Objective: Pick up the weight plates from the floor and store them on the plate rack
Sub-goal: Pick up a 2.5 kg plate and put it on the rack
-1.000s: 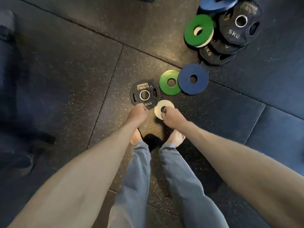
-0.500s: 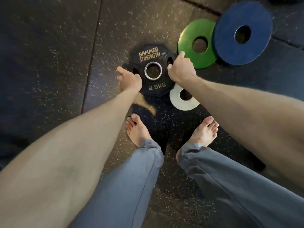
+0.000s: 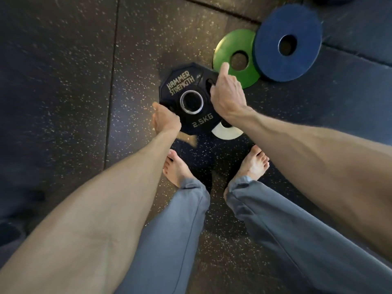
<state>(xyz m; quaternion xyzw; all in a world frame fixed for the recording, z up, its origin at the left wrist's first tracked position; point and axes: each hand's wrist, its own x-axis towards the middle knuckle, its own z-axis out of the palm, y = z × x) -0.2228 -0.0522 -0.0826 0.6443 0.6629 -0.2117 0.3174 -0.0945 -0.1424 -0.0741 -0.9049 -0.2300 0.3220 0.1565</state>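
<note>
A black 2.5 kg plate marked Hammer Strength lies just ahead of my bare feet. My left hand grips its near left edge. My right hand grips its right side, fingers curled into a grip slot and thumb sticking up. The plate's left side looks raised off the floor. A small white plate lies partly under my right wrist and the black plate. A green plate and a larger blue plate, overlapping it, lie on the floor beyond.
The floor is dark speckled rubber matting with seams running through it. My feet stand close behind the plates. A dark shape sits at the lower left edge. No plate rack is in view.
My view has dropped closer to the plates. My right hand left the white plate for the black plate's right side; my left hand went to its left edge, and the plate has shifted and tilted.
</note>
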